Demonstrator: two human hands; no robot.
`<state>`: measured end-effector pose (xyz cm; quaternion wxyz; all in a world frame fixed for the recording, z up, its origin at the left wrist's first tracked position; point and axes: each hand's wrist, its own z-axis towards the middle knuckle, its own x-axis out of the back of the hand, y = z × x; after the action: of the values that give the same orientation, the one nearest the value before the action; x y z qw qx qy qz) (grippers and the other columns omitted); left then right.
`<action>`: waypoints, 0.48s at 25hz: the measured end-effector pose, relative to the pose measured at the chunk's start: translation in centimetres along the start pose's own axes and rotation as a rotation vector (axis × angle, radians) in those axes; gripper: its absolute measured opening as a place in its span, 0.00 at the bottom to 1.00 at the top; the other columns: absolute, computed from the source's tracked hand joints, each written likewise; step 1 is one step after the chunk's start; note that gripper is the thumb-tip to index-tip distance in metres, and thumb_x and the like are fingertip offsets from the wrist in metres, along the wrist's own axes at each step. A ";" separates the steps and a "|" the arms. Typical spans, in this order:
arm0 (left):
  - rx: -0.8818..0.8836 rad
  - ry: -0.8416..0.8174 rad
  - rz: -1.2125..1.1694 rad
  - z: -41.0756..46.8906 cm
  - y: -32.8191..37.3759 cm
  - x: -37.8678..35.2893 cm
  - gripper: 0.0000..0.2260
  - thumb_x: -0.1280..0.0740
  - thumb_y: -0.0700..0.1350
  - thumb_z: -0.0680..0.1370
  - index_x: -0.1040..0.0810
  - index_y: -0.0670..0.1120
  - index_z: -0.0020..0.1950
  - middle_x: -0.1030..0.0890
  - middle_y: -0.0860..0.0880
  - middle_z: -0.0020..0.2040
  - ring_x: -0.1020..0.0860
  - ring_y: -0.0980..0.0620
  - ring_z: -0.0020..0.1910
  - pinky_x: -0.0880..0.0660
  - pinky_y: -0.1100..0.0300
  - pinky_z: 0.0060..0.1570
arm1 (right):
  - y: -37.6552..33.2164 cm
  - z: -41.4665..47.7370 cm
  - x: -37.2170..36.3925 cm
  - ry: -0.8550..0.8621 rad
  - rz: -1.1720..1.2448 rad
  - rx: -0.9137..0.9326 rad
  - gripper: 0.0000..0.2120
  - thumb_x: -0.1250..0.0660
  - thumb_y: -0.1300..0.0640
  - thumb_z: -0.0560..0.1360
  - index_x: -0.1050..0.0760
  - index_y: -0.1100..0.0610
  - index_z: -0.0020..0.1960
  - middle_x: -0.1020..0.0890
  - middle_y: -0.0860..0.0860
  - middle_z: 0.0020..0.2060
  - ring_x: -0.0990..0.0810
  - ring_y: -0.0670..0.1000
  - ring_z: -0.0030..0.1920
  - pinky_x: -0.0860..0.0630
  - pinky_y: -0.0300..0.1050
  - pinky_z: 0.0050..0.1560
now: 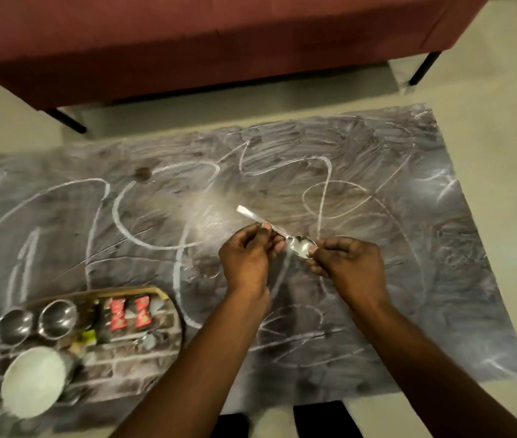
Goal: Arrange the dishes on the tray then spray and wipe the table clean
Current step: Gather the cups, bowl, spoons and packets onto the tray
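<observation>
A steel spoon [301, 246] hangs over the middle of the dark table [377, 172], which is smeared with white chalk-like streaks. My left hand [246, 254] pinches the spoon's handle and my right hand [349, 263] pinches its bowl. The handle's tip points up and to the left. At the near left lies the tray [143, 352] with a brick pattern. It holds two steel bowls [56, 319], a white bowl [34, 380] and two red-labelled packets [129, 312].
A dark red sofa [219, 42] on black legs stands beyond the table's far edge. Pale floor surrounds the table on the right and at the front. A small dark spot [142, 173] marks the table at the back left.
</observation>
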<state>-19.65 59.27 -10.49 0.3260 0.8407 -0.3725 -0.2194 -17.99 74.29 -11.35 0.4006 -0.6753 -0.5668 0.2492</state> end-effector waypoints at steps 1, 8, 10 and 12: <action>0.010 0.037 -0.033 -0.7 0.4 3.5 0.02 0.28 0.34 0.82 0.16 0.37 0.50 0.14 0.42 0.40 0.15 0.49 0.37 0.13 0.59 0.44 | 0.9 -2.3 -2.0 -0.036 -0.031 -0.014 0.06 0.23 0.66 0.76 0.15 0.65 0.52 0.11 0.58 0.39 0.10 0.57 0.39 0.14 0.42 0.39; 0.132 0.268 -0.144 -3.3 -0.5 24.8 0.05 0.29 0.33 0.82 0.18 0.31 0.56 0.15 0.36 0.43 0.15 0.48 0.34 0.15 0.63 0.33 | 9.1 -13.8 -13.0 -0.266 -0.201 -0.151 0.04 0.23 0.68 0.75 0.14 0.67 0.50 0.11 0.61 0.38 0.12 0.53 0.36 0.15 0.39 0.37; 0.183 0.308 -0.160 -3.0 -1.0 28.9 0.03 0.30 0.34 0.83 0.18 0.34 0.51 0.16 0.38 0.39 0.16 0.49 0.30 0.18 0.63 0.28 | 11.3 -15.5 -15.5 -0.304 -0.251 -0.169 0.04 0.22 0.68 0.75 0.15 0.67 0.48 0.12 0.59 0.34 0.14 0.50 0.32 0.16 0.39 0.34; 0.219 0.324 -0.165 -2.5 -1.6 31.3 0.06 0.31 0.35 0.84 0.19 0.36 0.48 0.15 0.41 0.34 0.16 0.50 0.26 0.18 0.62 0.27 | 12.6 -16.2 -17.2 -0.302 -0.279 -0.182 0.04 0.22 0.67 0.75 0.15 0.66 0.47 0.13 0.59 0.33 0.14 0.51 0.31 0.15 0.43 0.36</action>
<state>2.23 37.00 -13.81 0.2694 0.9230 -0.2669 -0.0654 -2.07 53.05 -14.73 0.2791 -0.5790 -0.7284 0.2375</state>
